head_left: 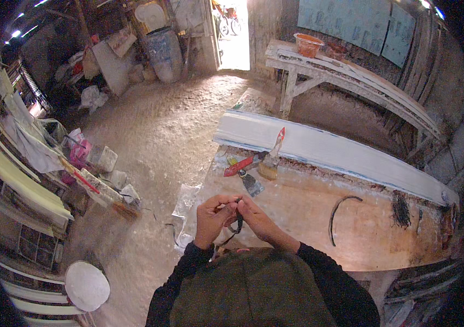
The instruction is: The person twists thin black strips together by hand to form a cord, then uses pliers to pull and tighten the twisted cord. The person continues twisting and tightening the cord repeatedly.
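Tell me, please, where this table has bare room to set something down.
Bare table shows between the right hand and the curved strip, and again from that strip to the black strands. It is crowded toward the far left, where the brush, red tool and scraper lie close together.

Black strip [239,222] partly hidden by fingers [249,207], bicycle [235,26] blurred

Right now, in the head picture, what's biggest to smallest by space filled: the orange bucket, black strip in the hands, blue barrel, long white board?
Largest to smallest:
1. Long white board
2. Blue barrel
3. Orange bucket
4. Black strip, partly hidden
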The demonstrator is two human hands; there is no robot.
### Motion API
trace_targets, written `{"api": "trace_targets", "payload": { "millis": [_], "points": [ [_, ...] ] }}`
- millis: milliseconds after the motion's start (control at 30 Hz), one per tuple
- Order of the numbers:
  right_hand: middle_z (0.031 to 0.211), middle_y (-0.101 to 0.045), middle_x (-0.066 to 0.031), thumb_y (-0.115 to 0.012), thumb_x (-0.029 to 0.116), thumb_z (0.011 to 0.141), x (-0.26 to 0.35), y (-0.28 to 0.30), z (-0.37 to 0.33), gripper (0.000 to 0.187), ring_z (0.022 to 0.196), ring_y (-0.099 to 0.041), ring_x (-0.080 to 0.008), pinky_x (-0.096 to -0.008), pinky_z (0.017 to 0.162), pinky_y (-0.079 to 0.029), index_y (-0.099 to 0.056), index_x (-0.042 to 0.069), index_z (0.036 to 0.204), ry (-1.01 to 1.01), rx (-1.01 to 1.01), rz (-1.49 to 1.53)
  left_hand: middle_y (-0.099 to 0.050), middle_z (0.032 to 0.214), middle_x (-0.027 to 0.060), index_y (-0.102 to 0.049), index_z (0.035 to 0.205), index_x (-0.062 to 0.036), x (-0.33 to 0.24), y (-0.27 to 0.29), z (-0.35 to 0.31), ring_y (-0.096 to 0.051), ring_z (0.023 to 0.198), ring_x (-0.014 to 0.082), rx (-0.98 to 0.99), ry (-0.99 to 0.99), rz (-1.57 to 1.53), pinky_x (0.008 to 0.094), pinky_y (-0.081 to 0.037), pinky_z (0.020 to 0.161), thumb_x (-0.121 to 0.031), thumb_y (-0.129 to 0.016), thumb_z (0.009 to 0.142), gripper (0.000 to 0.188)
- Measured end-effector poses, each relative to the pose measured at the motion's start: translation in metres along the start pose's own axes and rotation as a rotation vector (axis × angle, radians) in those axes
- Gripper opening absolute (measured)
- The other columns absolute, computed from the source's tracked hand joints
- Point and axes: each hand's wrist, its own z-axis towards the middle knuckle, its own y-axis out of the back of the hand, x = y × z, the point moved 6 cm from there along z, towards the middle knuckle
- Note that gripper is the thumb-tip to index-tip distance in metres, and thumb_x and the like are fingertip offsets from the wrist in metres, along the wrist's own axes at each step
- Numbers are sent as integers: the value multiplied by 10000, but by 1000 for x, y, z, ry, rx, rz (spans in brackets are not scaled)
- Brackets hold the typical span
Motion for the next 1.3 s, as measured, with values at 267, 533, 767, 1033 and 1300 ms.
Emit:
{"api": "trace_targets", "payload": {
  "millis": [267, 533, 767, 1033, 1300],
  "points": [
    [537, -392, 29, -344, 434, 869, 5, -14, 14, 410, 460, -403, -61, -204, 457, -360, -466, 48, 929, -101, 87, -112, -573, 714, 61, -574, 832, -6, -25, 15, -1, -532, 582, 106, -92, -231, 48, 221, -441, 493, -61, -582, 767, 85],
    [585, -385, 40, -345, 424, 877, -2, -31, 8, 388, 533, -367, -63, -210, 470, -311, -487, 92, 735, -99, 326, -278, -540, 745, 15, -517, 809, -70, -80, 94, -8, -513, 616, 99, -505, -487, -283, 216, -432, 559, -141, -580, 776, 100],
    [617, -395, 36, -358, 383, 885, -13, -33, -2, 341, 576, -375, -67, -215, 511, -330, -469, 94, 743, -236, 482, -295, -529, 749, -10, -510, 817, -104, -101, 171, -39, -536, 680, 103, -770, -571, -399, 217, -443, 578, -259, -595, 771, 182],
    [630, -403, 21, -371, 345, 888, -24, -39, -2, 322, 590, -390, -79, -238, 526, -349, -475, 68, 761, -241, 596, -394, -521, 725, -9, -507, 851, -91, -79, 216, -72, -512, 651, 93, -848, -570, -374, 203, -413, 562, -227, -577, 781, 168],
    [554, -363, 53, -411, 314, 880, -22, -42, -1, 288, 520, -366, -50, -209, 483, -331, -515, 61, 788, -233, 573, -417, -519, 723, -33, -513, 823, -114, -15, 239, -93, -490, 648, 79, -1114, -400, -539, 206, -382, 564, -159, -563, 787, 77]
  ]
}}
